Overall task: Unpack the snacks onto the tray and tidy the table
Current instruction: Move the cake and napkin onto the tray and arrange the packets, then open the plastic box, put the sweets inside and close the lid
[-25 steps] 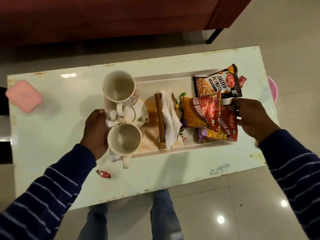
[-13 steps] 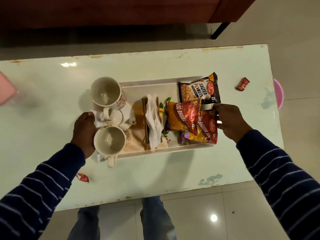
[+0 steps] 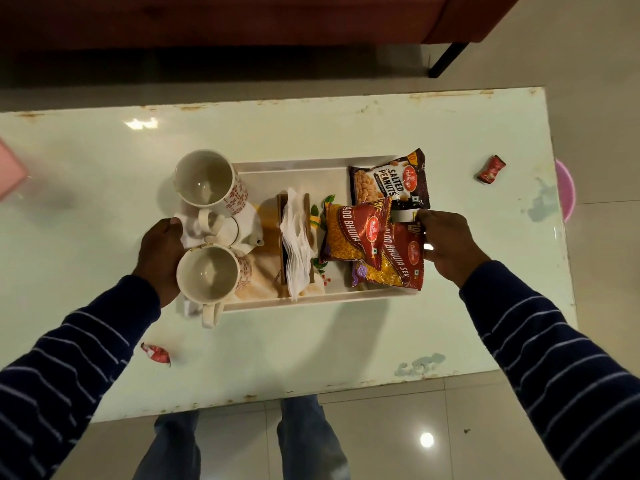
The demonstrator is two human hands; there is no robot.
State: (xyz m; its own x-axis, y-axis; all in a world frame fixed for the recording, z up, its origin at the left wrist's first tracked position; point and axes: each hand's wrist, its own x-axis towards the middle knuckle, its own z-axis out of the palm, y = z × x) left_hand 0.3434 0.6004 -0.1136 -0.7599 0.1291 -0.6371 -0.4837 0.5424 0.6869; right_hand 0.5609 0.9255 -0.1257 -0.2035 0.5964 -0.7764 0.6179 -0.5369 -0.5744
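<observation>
I have the tray at the middle of the table with both hands on its short ends: my left hand at nine o'clock with fingers curled over the edge beside the two mugs, my right hand at three o'clock with fingers curled onto the rim by the snack packets. The snacks look unpacked, so I judge the tidying step is in hand. Next calls for a level lift, then the loose wrappers at two o'clock and seven o'clock.

Navy sleeves with thin pale stripes; blue jeans.
</observation>
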